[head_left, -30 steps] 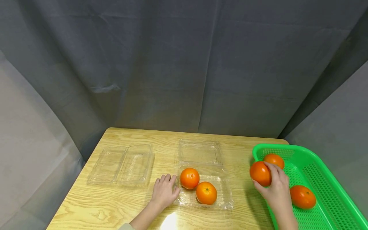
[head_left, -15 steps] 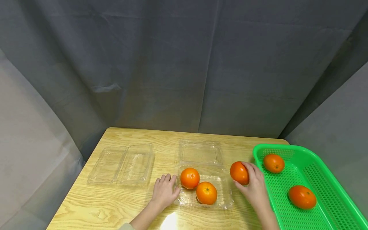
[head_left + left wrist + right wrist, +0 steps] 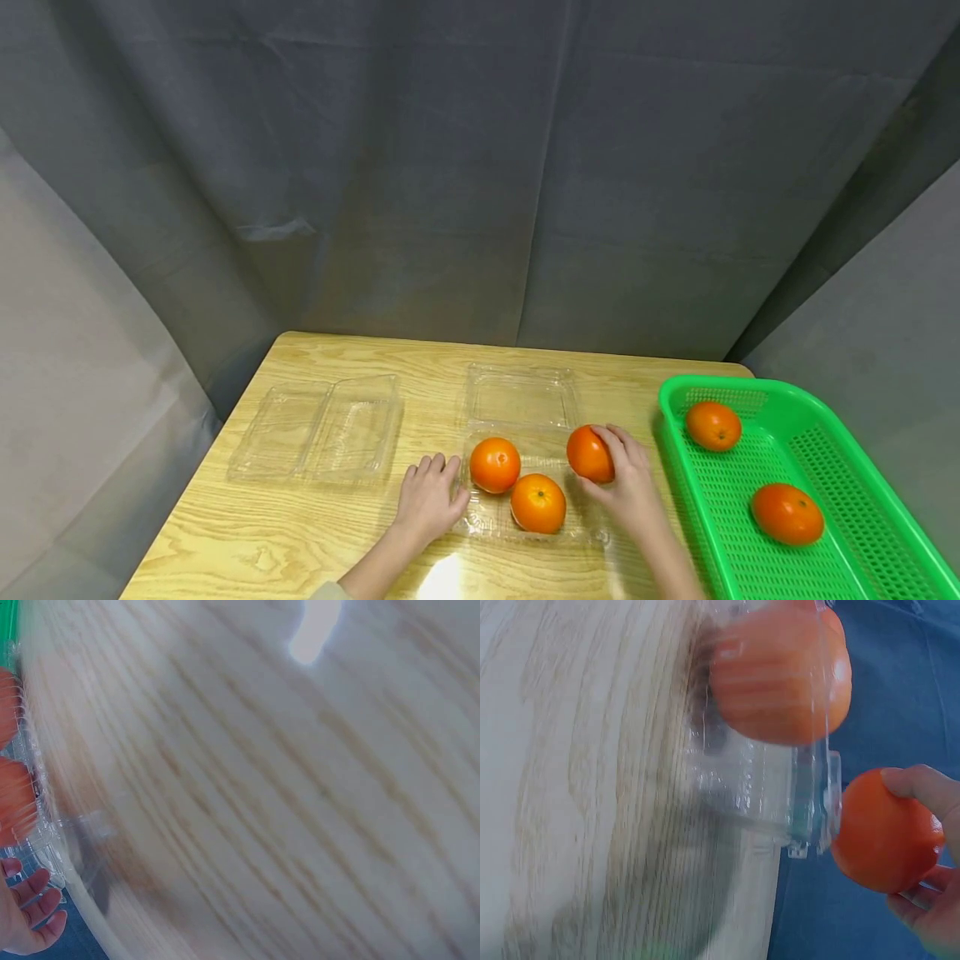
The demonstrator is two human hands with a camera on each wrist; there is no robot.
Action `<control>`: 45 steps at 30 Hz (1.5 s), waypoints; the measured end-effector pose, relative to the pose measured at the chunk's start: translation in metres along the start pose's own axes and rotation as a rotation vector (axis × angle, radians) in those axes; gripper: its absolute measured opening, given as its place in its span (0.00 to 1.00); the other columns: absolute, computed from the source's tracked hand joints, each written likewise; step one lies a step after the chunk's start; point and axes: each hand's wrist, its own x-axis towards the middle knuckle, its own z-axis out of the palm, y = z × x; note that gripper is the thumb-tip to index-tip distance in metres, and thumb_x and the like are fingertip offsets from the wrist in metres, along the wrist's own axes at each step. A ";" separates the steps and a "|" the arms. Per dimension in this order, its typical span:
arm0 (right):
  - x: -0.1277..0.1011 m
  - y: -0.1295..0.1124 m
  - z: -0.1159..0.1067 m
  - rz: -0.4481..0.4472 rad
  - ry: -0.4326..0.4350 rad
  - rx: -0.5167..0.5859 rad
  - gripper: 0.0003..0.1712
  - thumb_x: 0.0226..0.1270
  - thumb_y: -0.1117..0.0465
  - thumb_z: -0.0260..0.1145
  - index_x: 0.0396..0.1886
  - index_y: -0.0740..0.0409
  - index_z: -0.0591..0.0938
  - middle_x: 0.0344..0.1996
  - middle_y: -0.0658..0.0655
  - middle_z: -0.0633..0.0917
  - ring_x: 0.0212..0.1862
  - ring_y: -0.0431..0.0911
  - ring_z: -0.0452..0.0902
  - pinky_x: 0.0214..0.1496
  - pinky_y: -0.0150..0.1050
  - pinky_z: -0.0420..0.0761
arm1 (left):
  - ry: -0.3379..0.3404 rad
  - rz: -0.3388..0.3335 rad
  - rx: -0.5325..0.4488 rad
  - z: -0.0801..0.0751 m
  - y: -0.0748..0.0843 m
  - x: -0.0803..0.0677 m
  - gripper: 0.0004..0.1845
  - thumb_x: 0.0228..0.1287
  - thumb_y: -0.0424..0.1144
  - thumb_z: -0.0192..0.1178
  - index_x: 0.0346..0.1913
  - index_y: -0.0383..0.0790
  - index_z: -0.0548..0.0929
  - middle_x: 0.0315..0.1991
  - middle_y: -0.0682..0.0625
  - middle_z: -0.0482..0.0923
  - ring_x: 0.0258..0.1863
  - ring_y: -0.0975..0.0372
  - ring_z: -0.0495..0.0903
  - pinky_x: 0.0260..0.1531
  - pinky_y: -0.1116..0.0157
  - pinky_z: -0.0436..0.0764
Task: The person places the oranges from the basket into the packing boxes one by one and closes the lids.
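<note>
Orange fruit (image 3: 588, 454) sits in our right hand (image 3: 626, 483), fingers curled round it, held over the rt. edge of the clear clamshell tray (image 3: 585, 521) on the worktop (image 3: 225, 542). Head view: left hand (image 3: 429, 498) rests flat, fingers relaxed, vs. the tray's left rim; two oranges (image 3: 495, 465) (image 3: 537, 503) lie inside; green basket (image 3: 825, 467) at rt. holds two more.

Left wrist: blurred; fingers (image 3: 30, 889) straight beside the tray.

Right wrist: held fruit (image 3: 885, 832) hangs just outside the tray wall (image 3: 810, 802).

Risk, as we judge: flimsy tray could skid or tip if the fruit strikes its rim. Fruit near-round, no clear long axis; stem end not visible.
</note>
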 end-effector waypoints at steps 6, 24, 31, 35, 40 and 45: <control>0.000 -0.006 0.007 -0.012 -0.046 -0.004 0.43 0.31 0.64 0.79 0.55 0.59 0.72 0.52 0.68 0.71 0.53 0.64 0.66 0.44 0.62 0.73 | -0.013 -0.005 -0.007 0.000 0.001 0.000 0.19 0.57 0.50 0.52 0.49 0.45 0.76 0.34 0.51 0.74 0.32 0.60 0.70 0.32 0.63 0.70; 0.000 -0.005 0.024 -0.026 -0.141 -0.017 0.43 0.32 0.63 0.79 0.56 0.58 0.73 0.53 0.69 0.72 0.54 0.64 0.66 0.46 0.60 0.73 | -0.021 -0.013 -0.003 -0.002 0.001 0.003 0.19 0.55 0.51 0.53 0.47 0.45 0.76 0.33 0.50 0.73 0.32 0.59 0.70 0.31 0.62 0.68; -0.003 -0.003 0.029 -0.040 -0.180 -0.040 0.43 0.32 0.63 0.79 0.55 0.59 0.73 0.54 0.69 0.71 0.54 0.63 0.67 0.45 0.60 0.74 | -0.016 -0.013 -0.010 -0.002 0.001 0.003 0.20 0.56 0.51 0.52 0.48 0.45 0.75 0.34 0.50 0.73 0.32 0.59 0.70 0.32 0.61 0.69; -0.004 -0.002 0.033 -0.016 -0.217 -0.042 0.42 0.35 0.62 0.78 0.56 0.58 0.72 0.56 0.68 0.70 0.55 0.63 0.66 0.47 0.59 0.73 | -0.012 -0.011 -0.007 -0.003 0.001 0.002 0.19 0.55 0.51 0.53 0.47 0.45 0.75 0.33 0.50 0.73 0.32 0.59 0.70 0.31 0.61 0.69; -0.006 0.001 0.037 -0.010 -0.241 -0.042 0.42 0.35 0.63 0.78 0.56 0.57 0.72 0.56 0.68 0.70 0.56 0.62 0.66 0.48 0.59 0.73 | -0.019 -0.010 0.004 -0.002 0.001 0.001 0.19 0.55 0.51 0.52 0.47 0.45 0.75 0.32 0.51 0.72 0.31 0.59 0.69 0.31 0.62 0.69; -0.005 0.002 0.039 -0.018 -0.241 -0.041 0.42 0.34 0.62 0.78 0.56 0.57 0.73 0.56 0.68 0.70 0.55 0.62 0.67 0.47 0.59 0.73 | -0.011 -0.008 0.000 -0.002 0.001 0.001 0.19 0.55 0.51 0.53 0.47 0.45 0.75 0.32 0.51 0.72 0.31 0.59 0.70 0.32 0.61 0.69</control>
